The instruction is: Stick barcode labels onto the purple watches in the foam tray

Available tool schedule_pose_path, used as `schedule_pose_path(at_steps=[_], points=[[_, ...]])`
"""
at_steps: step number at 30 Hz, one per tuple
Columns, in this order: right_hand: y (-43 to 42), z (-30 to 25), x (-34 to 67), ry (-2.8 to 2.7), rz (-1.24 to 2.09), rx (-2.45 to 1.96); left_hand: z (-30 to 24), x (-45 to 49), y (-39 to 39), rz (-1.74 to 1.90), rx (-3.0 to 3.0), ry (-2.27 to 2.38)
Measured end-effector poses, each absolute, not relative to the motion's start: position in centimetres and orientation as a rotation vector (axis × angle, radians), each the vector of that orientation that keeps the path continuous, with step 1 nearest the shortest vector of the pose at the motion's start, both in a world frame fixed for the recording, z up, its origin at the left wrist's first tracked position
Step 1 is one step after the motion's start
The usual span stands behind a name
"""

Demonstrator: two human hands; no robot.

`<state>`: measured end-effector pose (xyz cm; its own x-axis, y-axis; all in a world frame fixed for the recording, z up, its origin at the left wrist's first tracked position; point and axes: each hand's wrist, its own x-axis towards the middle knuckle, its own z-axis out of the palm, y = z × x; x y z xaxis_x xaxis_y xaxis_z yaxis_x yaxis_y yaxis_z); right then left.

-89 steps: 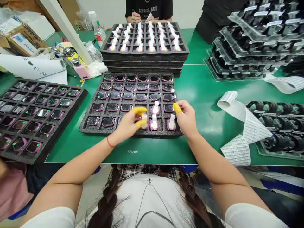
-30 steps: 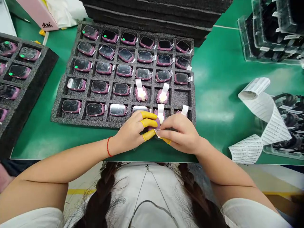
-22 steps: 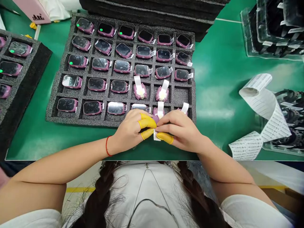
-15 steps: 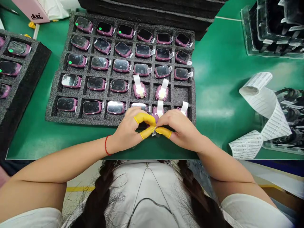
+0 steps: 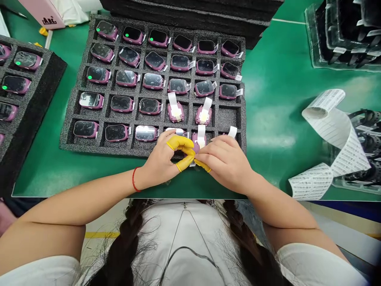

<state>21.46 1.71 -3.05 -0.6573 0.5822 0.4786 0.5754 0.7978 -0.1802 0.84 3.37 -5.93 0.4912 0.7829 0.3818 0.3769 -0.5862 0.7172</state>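
Observation:
My left hand [image 5: 162, 161], with yellow finger cots on thumb and fingers, pinches a pink smartwatch body [image 5: 195, 146] just over the near edge of the black foam tray [image 5: 242, 119]. My right hand [image 5: 228, 161] meets it from the right, its cotted thumb and fingers closed on a small white label [image 5: 193, 163] at the watch. The tray's cells hold rows of pink watch bodies, screens up. Three near my hands lie face down with white label strips [image 5: 201, 133] sticking up.
A second foam tray of watches [image 5: 32, 99] lies at the left. More foam trays [image 5: 190, 12] are stacked behind. A curling roll of printed white labels [image 5: 333, 131] lies on the green mat at the right, beside clear trays of black straps [image 5: 342, 35].
Since three seconds ago, my view has dropped closer to the tray and both hands have come together at its near edge around one watch. Over the last second the fingers shifted only slightly.

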Motion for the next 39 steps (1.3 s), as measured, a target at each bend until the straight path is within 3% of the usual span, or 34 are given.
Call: schedule_pose_path(at_steps=[5,13,25,39], points=[[1.6,-3.3,21.5,-2.399,0.205,-0.958,-5.9,0.8,3.4,0.943,2.175,0.967],[0.9,-2.4,21.4,-2.498,0.004,-0.921,-6.1,0.8,3.4,0.968,2.218,0.921],[3.5,-1.9,23.4,-1.374,1.313,-1.366,-5.1,0.2,3.7,0.927,2.296,0.66],[3.2,-2.2,22.7,-1.29,1.375,-1.382,-5.3,0.3,3.8,0.841,2.257,0.845]])
